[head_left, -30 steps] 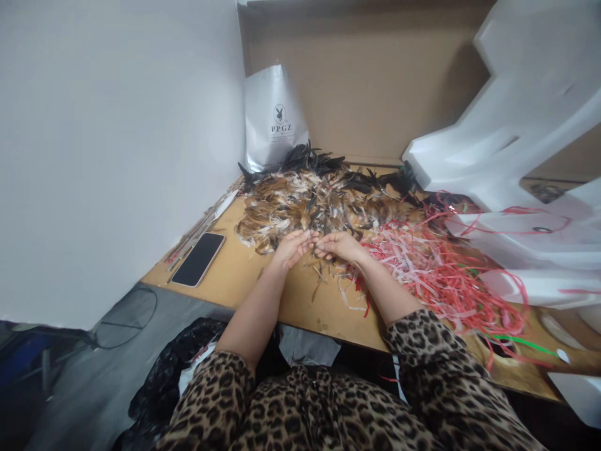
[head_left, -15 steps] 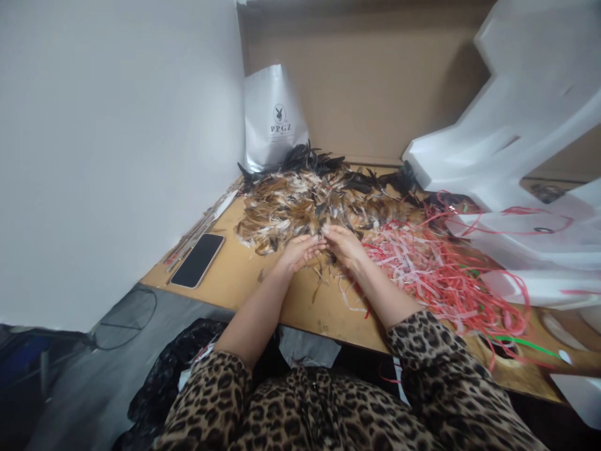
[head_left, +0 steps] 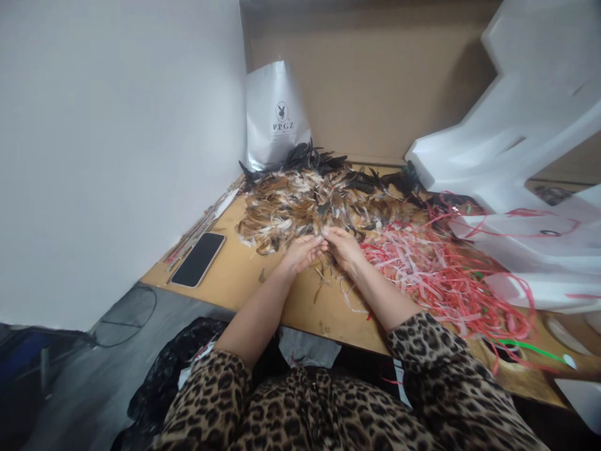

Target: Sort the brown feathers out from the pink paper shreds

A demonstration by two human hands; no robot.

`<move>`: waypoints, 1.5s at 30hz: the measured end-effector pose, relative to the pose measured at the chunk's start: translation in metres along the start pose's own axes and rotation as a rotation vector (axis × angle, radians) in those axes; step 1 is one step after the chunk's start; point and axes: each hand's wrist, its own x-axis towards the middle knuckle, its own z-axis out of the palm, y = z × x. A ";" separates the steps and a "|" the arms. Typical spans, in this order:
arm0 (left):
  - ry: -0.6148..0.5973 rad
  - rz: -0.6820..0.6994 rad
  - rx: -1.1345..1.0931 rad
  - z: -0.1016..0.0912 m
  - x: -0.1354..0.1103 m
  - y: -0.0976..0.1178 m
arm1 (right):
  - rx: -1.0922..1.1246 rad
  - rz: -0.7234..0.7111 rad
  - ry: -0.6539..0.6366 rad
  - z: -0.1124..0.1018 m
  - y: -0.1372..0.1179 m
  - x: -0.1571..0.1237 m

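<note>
My left hand point(head_left: 302, 252) and my right hand point(head_left: 344, 247) meet fingertip to fingertip at the near edge of a heap of brown, white and black feathers point(head_left: 319, 200) on a wooden table point(head_left: 244, 275). Both hands have their fingers curled and pinched together over small feathers; what exactly they hold is too small to name. A tangle of red and pink strips point(head_left: 436, 269) lies just right of my right hand. Loose feathers point(head_left: 323, 282) are scattered below the hands.
A black phone point(head_left: 198, 259) lies at the table's left, beside thin metal rods point(head_left: 201, 225). A silver bag point(head_left: 277, 119) leans on the cardboard back wall. White foam pieces point(head_left: 516, 156) fill the right side. A white wall stands at left.
My right hand moved slightly up and left towards the feather heap; my left hand stayed against it, fingertips still touching. The view shifted a little.
</note>
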 end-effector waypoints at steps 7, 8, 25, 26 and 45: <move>0.014 0.052 0.079 0.001 -0.001 0.000 | -0.040 -0.016 -0.008 -0.002 0.001 -0.001; 0.017 0.066 0.097 0.001 -0.001 0.001 | -0.045 -0.020 -0.009 -0.002 0.001 -0.001; 0.175 0.202 0.050 -0.009 0.003 0.010 | -0.559 -0.334 0.194 -0.043 -0.021 0.023; 0.182 0.202 0.046 -0.009 0.003 0.010 | -0.659 -0.358 0.154 -0.044 -0.019 0.022; 0.134 0.145 0.010 -0.012 0.002 0.013 | -1.785 -0.895 -0.067 -0.032 -0.013 0.007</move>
